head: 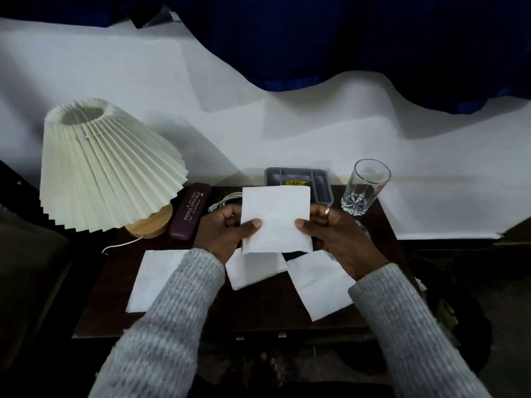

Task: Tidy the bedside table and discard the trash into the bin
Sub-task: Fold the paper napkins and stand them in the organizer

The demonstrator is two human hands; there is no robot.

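Observation:
I hold a white square tissue (276, 218) up above the dark wooden bedside table (258, 308). My left hand (227, 231) pinches its left edge and my right hand (336, 231) pinches its right edge. Three more white tissues lie flat on the table: one at the front left (156, 278), partly under my left sleeve, one in the middle (254, 271) and one at the right (319, 282). The held tissue hides part of the table behind it.
A pleated cream lamp (106, 165) on a wooden base stands at the back left. Beside it lie a maroon spectacle case (190, 211) and a white cable (227, 200). A grey tray (298, 179) sits at the back, an empty glass (365, 186) at the back right. White cloth lies behind.

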